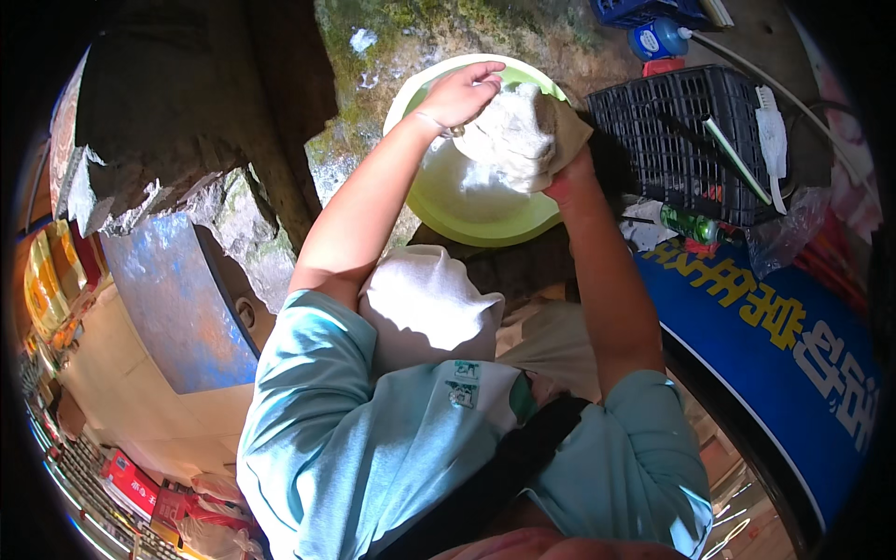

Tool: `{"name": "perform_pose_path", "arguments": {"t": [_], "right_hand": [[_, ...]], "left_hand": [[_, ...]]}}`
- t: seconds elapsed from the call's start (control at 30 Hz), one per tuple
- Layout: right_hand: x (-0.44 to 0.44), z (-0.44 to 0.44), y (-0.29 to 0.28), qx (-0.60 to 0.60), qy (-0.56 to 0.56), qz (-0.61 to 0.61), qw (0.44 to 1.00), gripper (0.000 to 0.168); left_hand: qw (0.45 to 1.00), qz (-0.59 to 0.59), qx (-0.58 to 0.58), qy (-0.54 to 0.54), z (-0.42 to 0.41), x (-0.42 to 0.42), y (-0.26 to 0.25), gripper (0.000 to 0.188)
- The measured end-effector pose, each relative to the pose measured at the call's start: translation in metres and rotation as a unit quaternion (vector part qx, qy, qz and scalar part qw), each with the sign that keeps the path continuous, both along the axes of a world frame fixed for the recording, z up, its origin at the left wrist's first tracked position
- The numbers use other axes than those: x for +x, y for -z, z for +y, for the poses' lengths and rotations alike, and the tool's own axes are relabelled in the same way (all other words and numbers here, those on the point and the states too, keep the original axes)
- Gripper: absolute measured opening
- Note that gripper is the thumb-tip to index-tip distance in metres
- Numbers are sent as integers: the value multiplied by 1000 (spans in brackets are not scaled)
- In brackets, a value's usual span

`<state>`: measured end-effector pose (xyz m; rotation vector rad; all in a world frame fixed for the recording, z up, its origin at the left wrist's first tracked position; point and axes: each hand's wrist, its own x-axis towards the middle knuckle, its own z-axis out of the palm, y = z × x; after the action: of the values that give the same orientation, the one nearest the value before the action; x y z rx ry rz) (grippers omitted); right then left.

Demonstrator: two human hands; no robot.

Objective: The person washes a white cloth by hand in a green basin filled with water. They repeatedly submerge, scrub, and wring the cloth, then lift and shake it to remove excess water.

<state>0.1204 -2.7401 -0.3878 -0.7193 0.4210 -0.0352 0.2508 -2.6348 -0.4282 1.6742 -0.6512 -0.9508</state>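
A light green plastic basin (483,234) with a pale rim stands before me, and shiny, whitish water seems to lie in it. Over its right half is a bunched, off-white fabric item (514,140) with a beige flap on its right side. My right hand (570,175) grips this item from below and the right, with most of the fingers hidden behind it. At the upper left of the fabric, my left hand (463,92) is held with fingers stretched out and slightly apart; its palm side is hidden. A thin band circles the left wrist.
Right of the basin stands a black plastic crate (672,133) with a white brush (771,133) at its side. A green can (686,222) lies near a blue printed panel (777,350). Mossy stone (364,91) borders the basin; a blue-stained board (182,301) is at left.
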Motion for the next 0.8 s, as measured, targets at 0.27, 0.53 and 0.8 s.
{"name": "perform_pose_path", "arguments": {"t": [0.27,0.53,0.8], "right_hand": [[-10,1,-28,-86,-21,149,985,48],[-5,-34,-16,-148,137,86,976,29],[-2,-38,-65,-350,30,114,929,43]], "left_hand": [[950,200,-231,-67,14,-9,-43,46],[934,226,-242,-138,24,-3,-50,38],[983,5,-177,52,41,4,-70,59]]}}
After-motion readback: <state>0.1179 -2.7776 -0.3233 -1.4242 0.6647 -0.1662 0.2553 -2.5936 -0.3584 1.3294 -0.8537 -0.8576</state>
